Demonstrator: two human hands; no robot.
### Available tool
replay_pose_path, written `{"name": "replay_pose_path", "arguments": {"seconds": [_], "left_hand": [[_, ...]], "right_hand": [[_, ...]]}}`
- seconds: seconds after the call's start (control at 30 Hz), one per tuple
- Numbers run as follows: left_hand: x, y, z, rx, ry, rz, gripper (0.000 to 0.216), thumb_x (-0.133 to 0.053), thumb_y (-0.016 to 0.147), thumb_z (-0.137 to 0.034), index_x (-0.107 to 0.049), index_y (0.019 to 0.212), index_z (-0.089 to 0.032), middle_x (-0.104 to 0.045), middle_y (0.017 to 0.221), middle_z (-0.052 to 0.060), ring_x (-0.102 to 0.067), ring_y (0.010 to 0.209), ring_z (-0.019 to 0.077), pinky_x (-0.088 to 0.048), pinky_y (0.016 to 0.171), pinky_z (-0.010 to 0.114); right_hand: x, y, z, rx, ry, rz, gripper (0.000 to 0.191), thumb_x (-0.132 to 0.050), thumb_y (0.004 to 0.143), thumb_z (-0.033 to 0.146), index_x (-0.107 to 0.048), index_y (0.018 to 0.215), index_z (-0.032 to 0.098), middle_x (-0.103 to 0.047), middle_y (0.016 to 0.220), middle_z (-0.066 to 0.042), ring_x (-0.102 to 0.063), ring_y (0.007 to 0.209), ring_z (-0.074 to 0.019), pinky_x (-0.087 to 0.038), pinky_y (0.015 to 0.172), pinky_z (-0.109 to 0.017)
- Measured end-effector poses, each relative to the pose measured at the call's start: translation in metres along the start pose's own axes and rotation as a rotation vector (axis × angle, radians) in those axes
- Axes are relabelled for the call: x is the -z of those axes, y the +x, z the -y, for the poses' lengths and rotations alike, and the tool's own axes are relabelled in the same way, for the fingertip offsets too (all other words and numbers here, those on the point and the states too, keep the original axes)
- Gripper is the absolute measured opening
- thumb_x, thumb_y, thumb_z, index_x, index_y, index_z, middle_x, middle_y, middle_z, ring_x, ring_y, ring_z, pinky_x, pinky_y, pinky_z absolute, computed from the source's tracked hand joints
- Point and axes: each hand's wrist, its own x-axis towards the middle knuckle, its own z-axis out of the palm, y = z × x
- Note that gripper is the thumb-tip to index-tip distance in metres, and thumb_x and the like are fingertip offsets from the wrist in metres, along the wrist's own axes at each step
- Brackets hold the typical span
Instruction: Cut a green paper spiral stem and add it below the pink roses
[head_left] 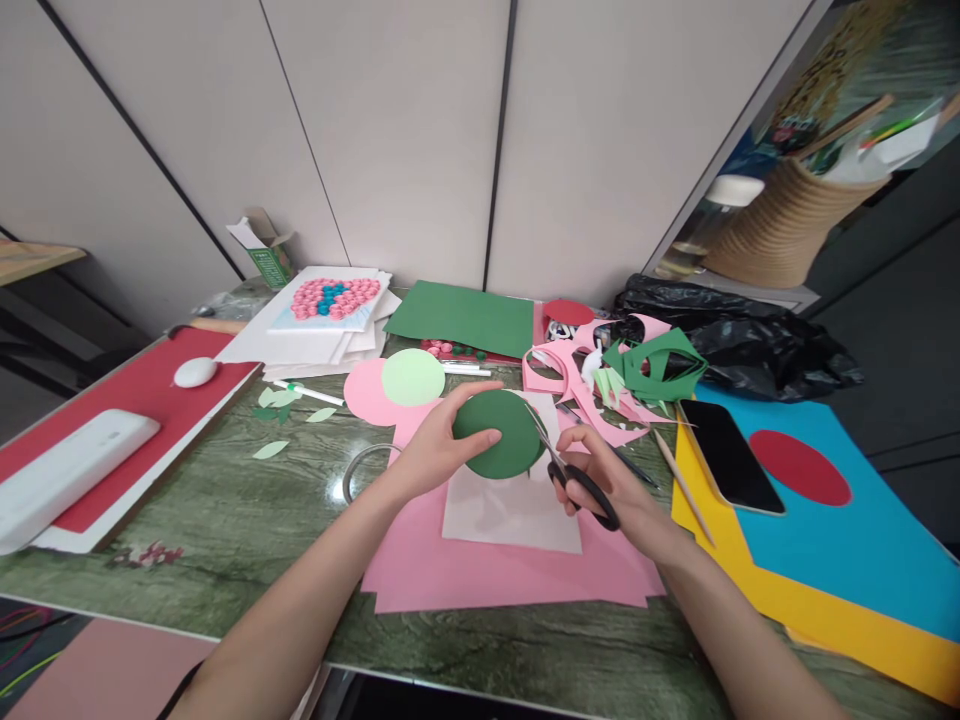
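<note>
My left hand (446, 440) grips the left side of a dark green paper circle (501, 450), thumb on top. Black-handled scissors (581, 487) are in my right hand (604, 480), their blades at the circle's right edge. Below the circle lie a pale sheet of paper (510, 525) and larger pink paper (517, 585). Just beyond my left hand are a light green circle (414, 377) and pink circles (365, 392), the light green one overlapping the pink. A roll of tape (351, 475) lies near my left wrist.
Pink paper scraps (577, 375) and green scraps (664, 365) lie behind my right hand. At right are a phone (731, 455), a pencil (684, 487) and a red circle (801, 467) on blue paper (885, 520). Green paper (465, 318) lies at the back; a mouse (195, 372) sits left.
</note>
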Motion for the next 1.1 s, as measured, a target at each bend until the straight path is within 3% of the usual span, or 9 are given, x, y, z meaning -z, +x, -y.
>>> {"name": "replay_pose_path", "arguments": {"seconds": [1.1], "left_hand": [[0.0060,-0.0023,-0.0045,0.002,0.059,0.054,0.044,-0.056,0.078,-0.021,-0.049,0.122,-0.029,-0.053,0.125,0.005,-0.055,0.106,0.0223,-0.048,0.087,0.036]], "right_hand": [[0.0016,0.0014,-0.0030,0.003,-0.128,-0.064,0.022,-0.056,0.084,0.024,-0.036,0.093,0.027,-0.039,0.066,0.006,-0.035,0.060,-0.0107,-0.030,0.056,-0.024]]}}
